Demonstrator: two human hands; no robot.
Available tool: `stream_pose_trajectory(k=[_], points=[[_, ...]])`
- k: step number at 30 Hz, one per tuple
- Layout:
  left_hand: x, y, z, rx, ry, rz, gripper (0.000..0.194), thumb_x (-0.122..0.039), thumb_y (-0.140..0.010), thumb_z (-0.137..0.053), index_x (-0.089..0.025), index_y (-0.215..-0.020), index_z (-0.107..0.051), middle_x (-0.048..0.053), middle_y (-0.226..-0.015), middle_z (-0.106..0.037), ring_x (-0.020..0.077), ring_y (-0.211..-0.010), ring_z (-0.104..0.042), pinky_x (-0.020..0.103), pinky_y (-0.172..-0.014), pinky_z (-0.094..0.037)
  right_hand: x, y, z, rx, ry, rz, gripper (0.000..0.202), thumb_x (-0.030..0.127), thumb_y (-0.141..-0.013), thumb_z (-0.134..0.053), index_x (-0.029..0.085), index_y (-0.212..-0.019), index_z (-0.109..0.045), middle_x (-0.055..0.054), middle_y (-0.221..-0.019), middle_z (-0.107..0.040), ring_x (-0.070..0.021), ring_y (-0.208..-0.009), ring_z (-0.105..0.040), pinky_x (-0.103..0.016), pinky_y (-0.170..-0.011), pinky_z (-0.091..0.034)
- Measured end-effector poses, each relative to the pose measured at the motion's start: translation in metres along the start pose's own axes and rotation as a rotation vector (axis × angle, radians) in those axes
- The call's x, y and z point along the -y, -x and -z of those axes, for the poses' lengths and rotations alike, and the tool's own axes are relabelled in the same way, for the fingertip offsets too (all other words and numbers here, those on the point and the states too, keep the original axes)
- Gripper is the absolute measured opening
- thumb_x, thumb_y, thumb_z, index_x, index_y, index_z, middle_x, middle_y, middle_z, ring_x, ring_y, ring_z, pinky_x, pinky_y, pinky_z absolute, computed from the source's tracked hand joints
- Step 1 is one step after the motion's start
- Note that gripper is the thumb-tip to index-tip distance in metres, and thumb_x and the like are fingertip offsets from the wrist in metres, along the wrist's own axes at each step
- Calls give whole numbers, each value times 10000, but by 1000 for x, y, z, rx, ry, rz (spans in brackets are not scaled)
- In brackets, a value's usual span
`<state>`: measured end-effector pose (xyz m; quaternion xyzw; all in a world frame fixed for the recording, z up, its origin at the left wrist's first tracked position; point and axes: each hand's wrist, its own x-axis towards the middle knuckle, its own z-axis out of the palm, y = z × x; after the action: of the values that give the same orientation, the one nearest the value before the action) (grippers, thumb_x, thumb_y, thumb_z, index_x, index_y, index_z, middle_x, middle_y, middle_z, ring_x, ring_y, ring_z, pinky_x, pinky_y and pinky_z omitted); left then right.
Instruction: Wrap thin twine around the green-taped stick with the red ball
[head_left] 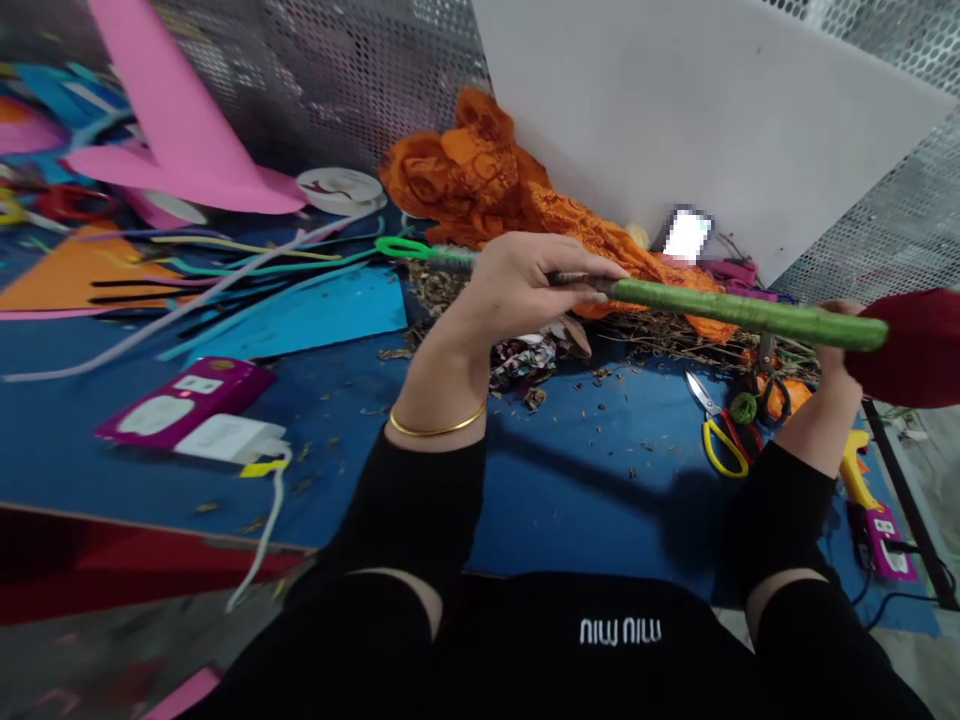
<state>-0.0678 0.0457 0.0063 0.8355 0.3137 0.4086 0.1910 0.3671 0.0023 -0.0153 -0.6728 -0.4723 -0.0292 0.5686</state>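
Observation:
A long stick wrapped in smooth green (720,305) spans level above the table in front of me. At its right end is a dark red rounded head (919,345), partly cut off by the picture's edge. My left hand (529,285) is closed round the thinner greyish-brown part of the stick, fingers pinched together. Beyond that hand, a bright green loop (401,247) lies in line with the stick; whether it is joined cannot be told. My right hand (836,355) is closed on the stick's green end beside the red head, its fingers partly hidden behind them.
Yellow-and-red-handled scissors (724,440) lie under the stick, near a dark-handled pair (772,390). Orange patterned cloth (480,185) and dry twigs (667,335) lie behind. Purple power strips (217,390), coloured sheets and a ribbon roll (341,188) are left; a yellow glue gun (855,465) is right.

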Motion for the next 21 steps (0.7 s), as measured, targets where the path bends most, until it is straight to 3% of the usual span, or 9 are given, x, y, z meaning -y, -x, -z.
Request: stream_pose_trajectory(k=[3, 5, 7, 9, 12, 14, 16, 18, 21], points=[[-15, 1, -14, -42, 196, 58, 282, -299, -859, -736, -279, -1105, -871, 41, -1014, -833, 178, -785, -747, 285, -694, -613, 20, 17, -9, -30, 113, 59, 235, -30, -774, -723, 186, -681, -713, -30, -709, -688, -174, -917, -688, -280, -983, -521], [-24, 2, -23, -72, 341, 108, 337, -275, -843, -745, -240, -1156, -862, 48, -1014, -832, 162, -672, -725, 276, -588, -606, 46, 31, -17, -22, 97, 114, 215, -31, -780, -696, 157, -820, -792, -95, -854, -771, -238, -1018, -718, -399, -1076, -504], [-32, 3, -30, -99, 341, 129, 321, -252, -841, -758, -239, -1142, -868, 42, -1020, -840, 185, -774, -763, 278, -658, -637, 75, 48, -28, 88, -80, 173, 227, 59, -859, -652, 162, -962, -827, -109, -972, -812, -248, -1023, -749, -414, -1031, -553], [-38, 4, -34, -121, 321, 150, 301, -237, -842, -764, -246, -1121, -875, 32, -1025, -847, 211, -894, -783, 288, -750, -655, 101, 69, -43, 290, -324, 209, 193, 253, -954, -655, 193, -1018, -827, -87, -1046, -820, -237, -1050, -762, -406, -1026, -586], [-44, 3, -36, -126, 335, 186, 306, -220, -841, -757, -253, -1121, -877, 23, -1042, -852, 219, -947, -781, 289, -791, -651, 123, 97, -67, 555, -552, 216, 311, 518, -935, -730, 243, -1061, -800, -45, -1100, -810, -222, -1114, -750, -400, -1094, -584], [-45, 2, -35, -130, 350, 209, 313, -210, -842, -745, -254, -1123, -877, 20, -1048, -854, 212, -939, -775, 277, -775, -641, 129, 110, -77, 687, -599, 195, 383, 607, -884, -773, 243, -1004, -778, -29, -999, -797, -205, -1014, -755, -376, -1010, -618], [-44, 2, -35, -145, 359, 222, 316, -205, -847, -735, -253, -1125, -876, 20, -1050, -854, 204, -922, -766, 263, -749, -627, 134, 118, -77, 772, -533, 215, 369, 593, -921, -743, 226, -877, -747, -9, -811, -744, -163, -794, -716, -318, -812, -621], [-42, 1, -35, -168, 363, 217, 312, -206, -853, -734, -250, -1127, -876, 21, -1046, -853, 195, -900, -757, 252, -725, -610, 140, 124, -69, 714, -424, 309, 349, 493, -1002, -670, 216, -793, -710, 6, -705, -674, -128, -657, -634, -285, -688, -563], [-37, -1, -36, -186, 350, 211, 297, -219, -864, -744, -242, -1129, -876, 20, -978, -848, 182, -836, -740, 245, -690, -580, 149, 130, -57, 429, -352, 513, 331, 425, -1039, -611, 229, -788, -701, -27, -827, -675, -166, -847, -689, -344, -826, -589]])
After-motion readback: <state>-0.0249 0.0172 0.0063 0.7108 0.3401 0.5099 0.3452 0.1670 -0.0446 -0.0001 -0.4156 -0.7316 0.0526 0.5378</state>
